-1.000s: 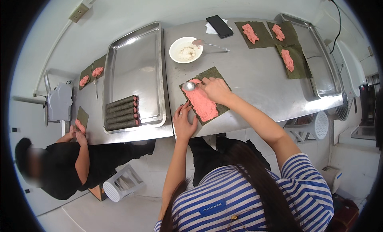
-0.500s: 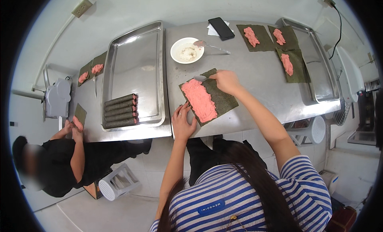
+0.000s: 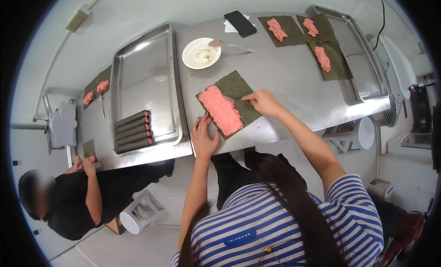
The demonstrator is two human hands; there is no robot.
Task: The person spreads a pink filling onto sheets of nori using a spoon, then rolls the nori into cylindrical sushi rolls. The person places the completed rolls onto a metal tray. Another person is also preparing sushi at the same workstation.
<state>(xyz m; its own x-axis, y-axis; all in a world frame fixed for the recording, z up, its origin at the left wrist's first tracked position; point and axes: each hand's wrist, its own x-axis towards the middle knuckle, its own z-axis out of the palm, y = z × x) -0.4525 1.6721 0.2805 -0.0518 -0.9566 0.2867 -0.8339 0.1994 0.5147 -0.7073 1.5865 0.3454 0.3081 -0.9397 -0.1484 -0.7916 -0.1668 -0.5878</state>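
Observation:
A dark green seaweed sheet (image 3: pixel 240 85) lies on the metal table in front of me, with a thick band of pink paste (image 3: pixel 221 111) along its left part. My right hand (image 3: pixel 265 103) is closed around the handle of a spoon (image 3: pixel 235 100), whose bowl meets the paste's right edge. Fingers apart, my left hand (image 3: pixel 205 137) rests at the sheet's lower left edge with nothing gripped in it. Beyond the sheet stands a white bowl (image 3: pixel 186 56) with pale contents, and a second spoon (image 3: pixel 238 48) lies across its rim.
Left of me, a metal tray (image 3: pixel 172 97) holds several seaweed rolls (image 3: pixel 133 133). A co-worker's hands (image 3: pixel 84 164) handle a small seaweed sheet (image 3: pixel 88 148). More paste-topped sheets (image 3: pixel 337 60) overlap another tray (image 3: pixel 370 78) at right. A phone (image 3: pixel 240 24) lies at the back.
My right hand and spoon have moved nearer, from the paste's far end to its right edge. My left hand stays by the sheet. The co-worker's sheet now lies lower on the table.

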